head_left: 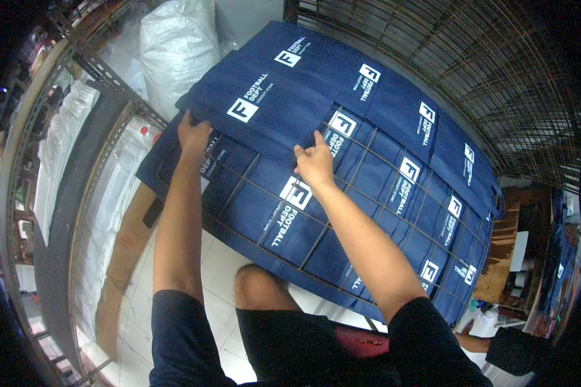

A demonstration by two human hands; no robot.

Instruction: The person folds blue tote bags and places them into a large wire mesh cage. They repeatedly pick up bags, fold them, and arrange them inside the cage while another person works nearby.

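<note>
A navy fabric panel point(229, 87) with white printing lies at the upper left of a wire rack point(361, 187). My left hand point(193, 135) is closed on the panel's near left edge, its thumb and fingers pinching the cloth. Farther right, my right hand point(314, 161) grips the same panel at its near right corner; some of its fingertips are hidden. More navy panels point(394, 103) of the same print lie side by side along the rack's far part. Through the grid's wires, another layer of printed navy panels point(303, 229) shows underneath.
Many wire racks point(471, 58) are raised in a tilted stack behind. A stuffed white plastic sack point(177, 51) stands at the back left. Metal shelving point(103, 80) on the left holds white bundles point(61, 148). Light floor tiles point(145, 309) show below; wooden boards point(500, 222) are at right.
</note>
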